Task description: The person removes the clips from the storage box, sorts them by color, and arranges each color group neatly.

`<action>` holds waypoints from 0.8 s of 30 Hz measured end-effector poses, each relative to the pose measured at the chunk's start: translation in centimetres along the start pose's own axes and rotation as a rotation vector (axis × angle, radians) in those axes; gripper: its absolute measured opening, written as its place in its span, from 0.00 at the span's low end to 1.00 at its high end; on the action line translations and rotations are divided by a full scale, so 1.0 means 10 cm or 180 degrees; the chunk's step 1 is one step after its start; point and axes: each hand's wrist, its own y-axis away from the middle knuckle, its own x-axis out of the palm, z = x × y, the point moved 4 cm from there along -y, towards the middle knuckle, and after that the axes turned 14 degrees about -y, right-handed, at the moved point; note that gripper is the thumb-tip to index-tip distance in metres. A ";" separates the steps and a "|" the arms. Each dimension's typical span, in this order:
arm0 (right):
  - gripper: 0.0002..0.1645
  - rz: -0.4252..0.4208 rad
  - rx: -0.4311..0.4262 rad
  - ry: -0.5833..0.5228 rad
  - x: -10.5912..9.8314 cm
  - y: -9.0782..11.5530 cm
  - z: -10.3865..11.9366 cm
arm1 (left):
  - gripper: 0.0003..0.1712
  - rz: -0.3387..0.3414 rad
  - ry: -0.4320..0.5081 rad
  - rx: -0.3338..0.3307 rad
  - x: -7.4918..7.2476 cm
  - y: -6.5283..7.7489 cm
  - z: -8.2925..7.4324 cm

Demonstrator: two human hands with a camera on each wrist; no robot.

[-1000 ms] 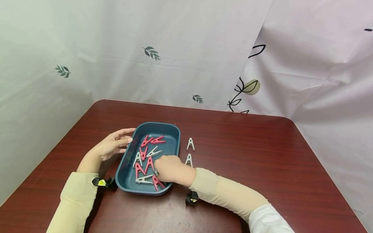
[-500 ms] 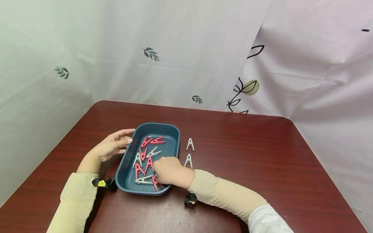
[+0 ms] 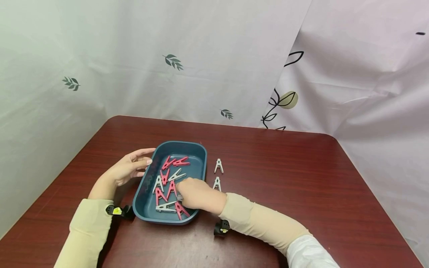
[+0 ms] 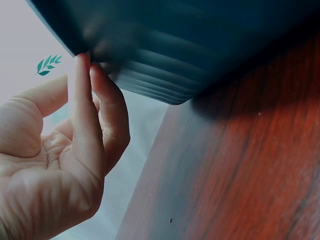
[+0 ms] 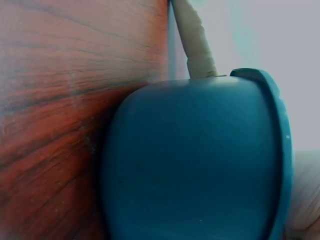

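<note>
In the head view, a dark blue tray (image 3: 187, 148) holds several red clothespins (image 3: 180, 210) and white clothespins (image 3: 166, 207). At its left side, the fingertips of my left hand (image 3: 125, 169) touch the outer wall near the rim. The left wrist view shows that hand (image 4: 55, 165) with its fingers lightly bent against the tray (image 4: 165, 55). Over the tray's near right part, my right hand (image 3: 199, 195) reaches in with curled fingers. It pinches a grey clothespin (image 3: 179, 198), of which only one end shows. The right fingertips are hidden; the tray (image 5: 195, 160) blocks them in the right wrist view.
Two white clothespins lie on the table right of the tray: the far one (image 3: 219, 166) and the near one (image 3: 217, 184), partly behind my right hand. The table (image 3: 285, 178) is dark red wood. A pale patterned curtain (image 3: 207, 56) stands behind it.
My right hand dips slightly toward the near left, then rises back a little with the grey clothespin end. My left hand and the tray stay in place.
</note>
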 end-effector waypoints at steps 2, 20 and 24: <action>0.09 -0.0013 -0.0097 -0.0102 -0.03 0.01 0.01 | 0.32 -0.0021 -0.0001 -0.0009 -0.01 0.01 0.00; 0.10 -0.0828 -0.0435 -0.1637 -0.35 0.24 -0.22 | 0.37 -0.0158 -0.0335 -0.0169 -0.01 0.05 -0.08; 0.11 -0.0983 -0.0454 -0.2067 -0.41 0.28 -0.30 | 0.37 -0.0150 -0.0426 -0.0218 -0.02 0.06 -0.10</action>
